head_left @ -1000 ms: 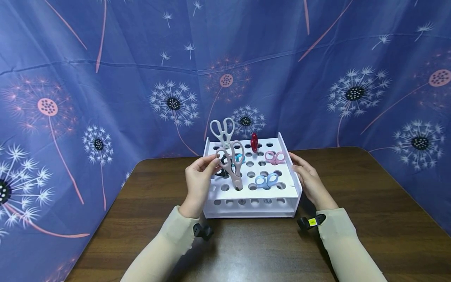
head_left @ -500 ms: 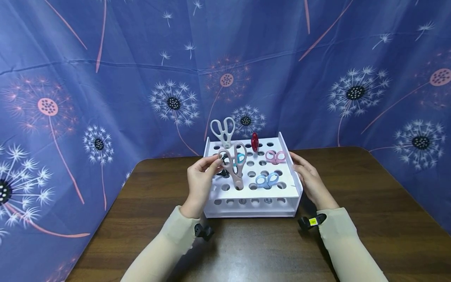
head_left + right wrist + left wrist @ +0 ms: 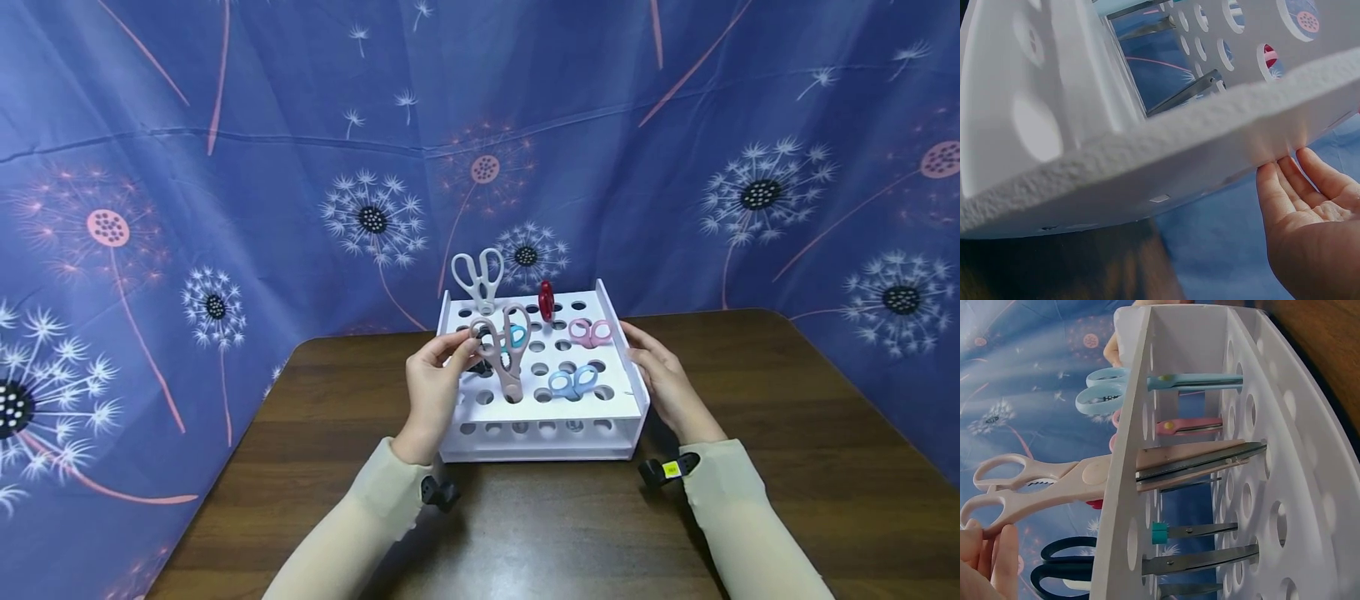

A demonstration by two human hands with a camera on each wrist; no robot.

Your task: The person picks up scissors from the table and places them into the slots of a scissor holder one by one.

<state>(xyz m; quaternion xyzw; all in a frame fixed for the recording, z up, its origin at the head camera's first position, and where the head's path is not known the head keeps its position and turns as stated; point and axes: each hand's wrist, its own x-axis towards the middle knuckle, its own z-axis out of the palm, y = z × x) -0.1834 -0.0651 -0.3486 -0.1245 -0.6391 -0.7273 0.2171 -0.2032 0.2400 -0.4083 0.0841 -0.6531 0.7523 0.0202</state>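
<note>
Pale pink scissors [image 3: 506,358] stand handles up in a front-row hole of the white two-tier rack [image 3: 543,410]. My left hand [image 3: 435,387] pinches their left handle loop between thumb and fingers. In the left wrist view, the scissors' blades [image 3: 1197,465] pass through the upper board to the lower one. My right hand [image 3: 670,383] touches the rack's right side panel; in the right wrist view its extended fingertips [image 3: 1269,175] rest against the outer face. Light blue scissors [image 3: 573,382] stand right of the pink pair, and black-handled scissors [image 3: 1069,559] stand near it.
Other scissors stand in the rack: white ones [image 3: 480,279] at back left, red ones [image 3: 546,302] at back centre, small pink ones [image 3: 590,332] at right, and teal ones [image 3: 516,335]. The rack sits on a brown wooden table [image 3: 540,533] before a blue dandelion-print cloth [image 3: 622,192].
My left hand and the pale pink scissors' handles have shifted slightly right against the rack. The whole head view has drifted a little. My right hand stays at the side panel.
</note>
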